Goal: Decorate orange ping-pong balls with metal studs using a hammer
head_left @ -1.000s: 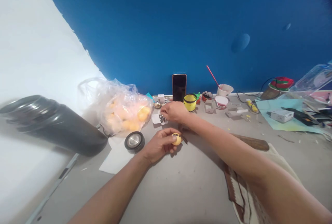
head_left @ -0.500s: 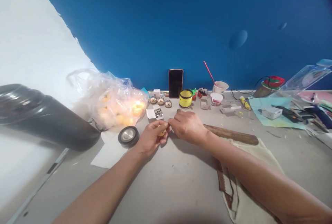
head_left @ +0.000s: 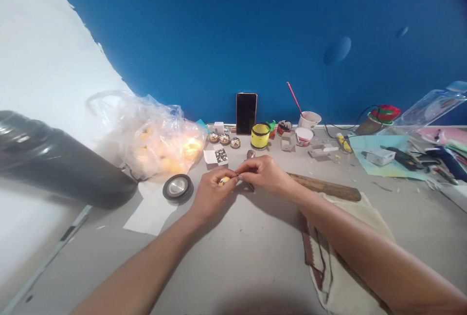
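Fingers [head_left: 251, 165] block the middle; nearer tabletop [head_left: 233, 256] gives free passage.

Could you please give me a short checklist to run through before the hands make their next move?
1. Small rounded yellow piece held in the left hand: ok.
2. Right hand fingertips brought up to the yellow piece: ok, they meet the left hand's fingertips beside it.
3. Tiny part pinched in the right hand: cannot tell, too small to make out.
4. Small white cardboard box open, with shiny silver bits showing: ok.
5. Three shiny metallic rounded pieces apart from both hands: ok, they sit behind the box.
6. Brown wooden handle free of the right forearm: cannot tell, they overlap in view.
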Action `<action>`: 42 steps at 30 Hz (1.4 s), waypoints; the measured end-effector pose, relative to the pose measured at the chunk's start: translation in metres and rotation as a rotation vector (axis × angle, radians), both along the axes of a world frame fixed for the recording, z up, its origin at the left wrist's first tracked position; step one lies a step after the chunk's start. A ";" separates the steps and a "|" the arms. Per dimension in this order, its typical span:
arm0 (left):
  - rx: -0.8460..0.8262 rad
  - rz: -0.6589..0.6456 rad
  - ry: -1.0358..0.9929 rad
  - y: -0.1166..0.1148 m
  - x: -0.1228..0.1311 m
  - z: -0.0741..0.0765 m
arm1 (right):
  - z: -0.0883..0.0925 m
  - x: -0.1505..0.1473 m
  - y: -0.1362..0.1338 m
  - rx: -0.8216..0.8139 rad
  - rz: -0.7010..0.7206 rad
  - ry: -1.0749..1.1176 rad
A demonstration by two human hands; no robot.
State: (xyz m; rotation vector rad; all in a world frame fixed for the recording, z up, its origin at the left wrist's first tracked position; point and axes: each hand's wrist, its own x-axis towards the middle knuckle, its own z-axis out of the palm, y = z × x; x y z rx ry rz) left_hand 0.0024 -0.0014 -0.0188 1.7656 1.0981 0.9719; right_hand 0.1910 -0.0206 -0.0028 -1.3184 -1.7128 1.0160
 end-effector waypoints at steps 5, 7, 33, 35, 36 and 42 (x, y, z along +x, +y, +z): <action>0.059 -0.002 -0.039 -0.004 0.002 0.001 | -0.006 0.002 0.002 -0.081 0.017 0.061; 0.044 -0.008 -0.035 -0.004 0.002 0.001 | -0.006 0.002 0.002 -0.113 0.022 0.079; -0.284 -0.077 -0.234 0.003 -0.006 -0.003 | -0.006 0.016 0.009 -0.332 0.048 0.606; -0.246 -0.054 -0.223 0.001 -0.005 -0.005 | -0.006 0.013 0.008 -0.323 0.045 0.603; -0.238 -0.044 -0.227 0.001 -0.004 -0.005 | -0.006 0.012 0.008 -0.319 0.040 0.604; -0.212 -0.018 -0.191 -0.003 -0.001 -0.006 | -0.008 0.003 0.004 -0.324 0.002 0.603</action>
